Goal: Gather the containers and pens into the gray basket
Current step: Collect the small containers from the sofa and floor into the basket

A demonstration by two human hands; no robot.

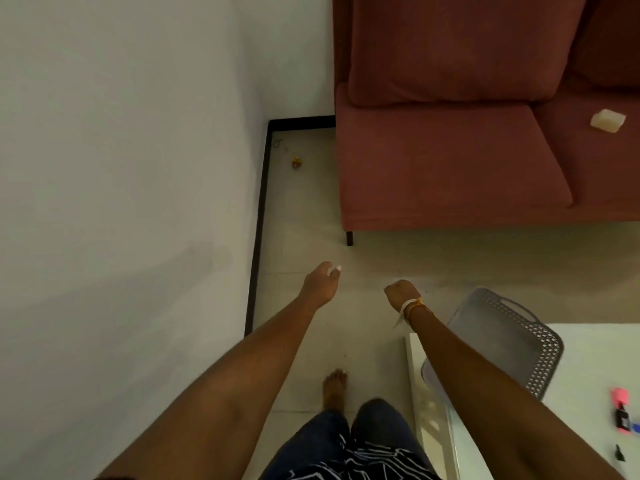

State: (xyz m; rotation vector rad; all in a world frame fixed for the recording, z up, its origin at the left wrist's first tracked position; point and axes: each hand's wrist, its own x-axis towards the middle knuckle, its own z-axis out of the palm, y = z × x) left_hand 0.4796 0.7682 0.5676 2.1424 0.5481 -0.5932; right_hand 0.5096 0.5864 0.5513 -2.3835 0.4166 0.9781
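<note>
Because the person stands on the floor beside the white bench rather than over it, both arms reach forward above bare tiles and neither hand is near the things to be gathered. The left hand hangs with fingers curled loosely downward; it looks free of any load, though its palm faces away and I cannot tell for certain. The right hand is closed into a loose fist with a band at the wrist, and nothing shows in it. The gray basket sits at the near-left corner of the bench, tilted and overhanging the edge, with the right forearm crossing in front of its lower rim; that placement keeps it within easy reach from where the person stands. The pens lie toward the right edge of the bench: a pink highlighter, a blue pen only partly in view, and a small dark cap or pen tip nearer the front edge, all well apart from the basket. A small pale container rests on the seat of the red sofa, far from the bench. By my judgement the gathering has hardly begun, since the basket's visible interior seems bare
</note>
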